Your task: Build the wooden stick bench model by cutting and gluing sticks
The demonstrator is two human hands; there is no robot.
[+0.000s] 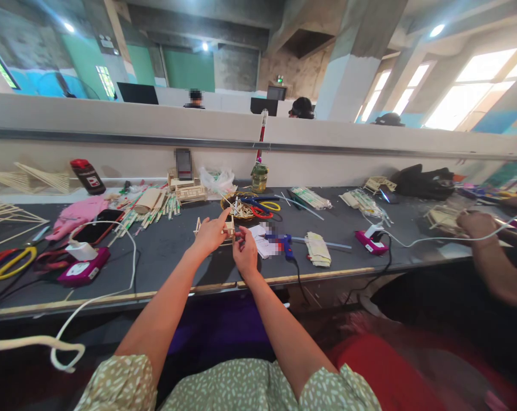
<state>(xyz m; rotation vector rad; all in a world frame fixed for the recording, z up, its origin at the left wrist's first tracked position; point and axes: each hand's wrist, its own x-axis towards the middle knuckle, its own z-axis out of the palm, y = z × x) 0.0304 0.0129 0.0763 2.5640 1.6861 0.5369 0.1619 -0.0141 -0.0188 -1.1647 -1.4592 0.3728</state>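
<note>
A small frame of pale wooden sticks (229,227) is at the middle of the dark table, partly hidden under my left hand (210,235). My left hand reaches over it from the left and grips it, one finger pointing forward. My right hand (245,254) is close against the frame's right side with its fingers curled in; what they hold, if anything, is too small to make out. Just beyond lies a round basket of short stick pieces (242,206), with scissors with red and yellow handles (270,206) beside it. A blue glue gun (286,246) rests to the right of my right hand.
Bundles of wooden sticks (151,202), a pink cloth (76,214), a phone (99,226) and a purple power socket (84,267) are on the left. Folded cloth (318,249) and another purple socket (372,242) stand right. A co-worker's arm (492,251) reaches in at far right.
</note>
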